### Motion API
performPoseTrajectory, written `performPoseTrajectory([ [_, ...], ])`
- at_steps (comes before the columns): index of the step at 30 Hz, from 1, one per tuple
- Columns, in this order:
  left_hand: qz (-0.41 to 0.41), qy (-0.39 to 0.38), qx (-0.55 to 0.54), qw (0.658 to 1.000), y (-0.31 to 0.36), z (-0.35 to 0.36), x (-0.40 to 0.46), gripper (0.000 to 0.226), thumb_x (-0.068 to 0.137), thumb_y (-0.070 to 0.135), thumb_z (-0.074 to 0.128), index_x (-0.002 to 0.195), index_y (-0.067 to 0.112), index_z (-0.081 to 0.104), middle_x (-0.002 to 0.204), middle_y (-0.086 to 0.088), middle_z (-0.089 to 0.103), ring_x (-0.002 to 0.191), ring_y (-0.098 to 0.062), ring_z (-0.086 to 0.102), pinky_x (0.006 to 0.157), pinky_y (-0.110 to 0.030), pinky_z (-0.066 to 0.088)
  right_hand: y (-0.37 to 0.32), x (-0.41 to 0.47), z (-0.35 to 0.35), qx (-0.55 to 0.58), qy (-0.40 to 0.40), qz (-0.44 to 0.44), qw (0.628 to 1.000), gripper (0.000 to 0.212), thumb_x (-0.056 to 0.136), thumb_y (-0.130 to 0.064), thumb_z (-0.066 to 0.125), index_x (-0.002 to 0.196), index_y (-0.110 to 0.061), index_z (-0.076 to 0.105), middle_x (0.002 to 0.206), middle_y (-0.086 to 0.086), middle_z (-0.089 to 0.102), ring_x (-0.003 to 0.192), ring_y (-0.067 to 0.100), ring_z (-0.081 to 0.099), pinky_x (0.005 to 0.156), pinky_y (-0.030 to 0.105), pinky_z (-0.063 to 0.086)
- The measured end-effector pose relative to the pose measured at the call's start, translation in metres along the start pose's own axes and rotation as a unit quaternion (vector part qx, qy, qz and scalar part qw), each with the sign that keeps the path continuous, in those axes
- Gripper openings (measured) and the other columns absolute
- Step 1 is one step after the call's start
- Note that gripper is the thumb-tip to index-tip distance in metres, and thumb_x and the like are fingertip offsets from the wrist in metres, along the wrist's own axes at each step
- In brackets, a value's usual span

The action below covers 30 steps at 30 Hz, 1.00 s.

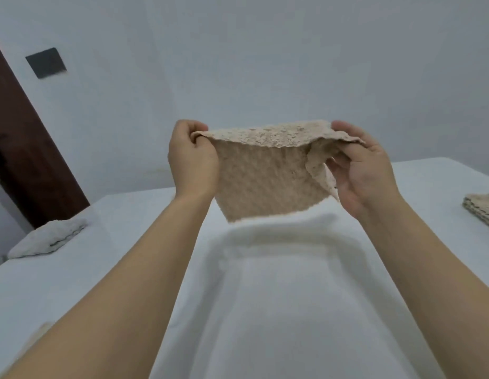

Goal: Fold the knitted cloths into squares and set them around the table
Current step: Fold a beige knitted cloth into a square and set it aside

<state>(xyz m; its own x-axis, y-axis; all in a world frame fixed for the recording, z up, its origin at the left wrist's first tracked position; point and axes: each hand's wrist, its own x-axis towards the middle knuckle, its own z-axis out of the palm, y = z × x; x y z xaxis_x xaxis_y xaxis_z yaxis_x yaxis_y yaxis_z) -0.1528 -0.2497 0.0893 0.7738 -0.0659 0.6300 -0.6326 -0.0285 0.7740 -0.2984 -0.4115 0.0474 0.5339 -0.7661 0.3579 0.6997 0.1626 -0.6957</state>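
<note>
Beige cloth [268, 173]: knitted, nubbly, matt, coarse weave. Table [429, 181] covered in smooth matt white fabric; white folded cloth [46, 237] at its left edge looks soft, bumpy. Door [27, 149]: dark brown wood.

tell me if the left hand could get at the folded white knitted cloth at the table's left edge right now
Probably not at once: the left hand grips the beige knitted cloth held up in the air, though nothing blocks the way to the folded white knitted cloth.
</note>
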Motion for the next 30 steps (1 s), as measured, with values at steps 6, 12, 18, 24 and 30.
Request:
performPoseTrajectory([
  [6, 0.044, -0.035, 0.161, 0.985, -0.011, -0.032, -0.059, 0.025, 0.087, 0.023, 0.043, 0.063, 0.026, 0.048, 0.09, 0.009, 0.055, 0.094, -0.016, 0.042, 0.086, -0.033, 0.026, -0.006, 0.005, -0.01, -0.37, 0.02, 0.013, 0.929, 0.013, 0.07, -0.016, 0.047, 0.061, -0.011, 0.056, 0.066, 0.006, 0.057, 0.063, 0.022, 0.051, 0.057, 0.03, 0.037],
  [12, -0.221, -0.652, 0.306, 0.657, -0.021, -0.062, -0.105, 0.024, 0.085, 0.006, 0.044, 0.062, 0.013, 0.05, 0.067, -0.004, 0.056, 0.069, -0.026, 0.058, 0.067, -0.033, 0.046, 0.001, -0.01, -0.029, -0.741, -0.212, 0.347, 0.534, 0.023, 0.084, -0.01, 0.04, 0.086, 0.001, 0.06, 0.077, 0.018, 0.064, 0.056, 0.025, 0.052, 0.067, 0.033, 0.056],
  [18, -0.241, -0.64, 0.241, 0.689, -0.034, -0.056, -0.107, 0.021, 0.079, 0.018, 0.052, 0.058, 0.02, 0.052, 0.061, 0.003, 0.055, 0.061, -0.019, 0.053, 0.059, -0.027, 0.044, 0.016, -0.02, -0.022, -0.798, -0.25, 0.295, 0.462, 0.023, 0.093, -0.006, 0.035, 0.077, -0.005, 0.052, 0.069, 0.012, 0.052, 0.051, 0.022, 0.046, 0.049, 0.023, 0.038],
  [24, -0.071, -0.271, 0.423, 0.861, -0.099, -0.045, -0.102, 0.025, 0.089, 0.029, 0.044, 0.077, 0.013, 0.059, 0.087, -0.004, 0.06, 0.086, -0.027, 0.055, 0.072, -0.038, 0.047, 0.074, -0.016, -0.042, -0.763, -0.105, 0.075, 0.633, 0.013, 0.094, -0.013, 0.037, 0.093, -0.01, 0.049, 0.1, 0.01, 0.056, 0.087, 0.027, 0.051, 0.071, 0.033, 0.038],
  [30, -0.144, -0.213, 0.417, 0.872, -0.139, -0.042, -0.102, 0.021, 0.089, 0.033, 0.046, 0.096, 0.021, 0.061, 0.114, -0.004, 0.058, 0.102, -0.028, 0.041, 0.093, -0.042, 0.036, 0.112, -0.018, -0.074, -0.825, -0.03, 0.003, 0.564, 0.022, 0.093, -0.012, 0.04, 0.107, -0.004, 0.053, 0.113, 0.016, 0.055, 0.103, 0.035, 0.049, 0.08, 0.04, 0.037],
])
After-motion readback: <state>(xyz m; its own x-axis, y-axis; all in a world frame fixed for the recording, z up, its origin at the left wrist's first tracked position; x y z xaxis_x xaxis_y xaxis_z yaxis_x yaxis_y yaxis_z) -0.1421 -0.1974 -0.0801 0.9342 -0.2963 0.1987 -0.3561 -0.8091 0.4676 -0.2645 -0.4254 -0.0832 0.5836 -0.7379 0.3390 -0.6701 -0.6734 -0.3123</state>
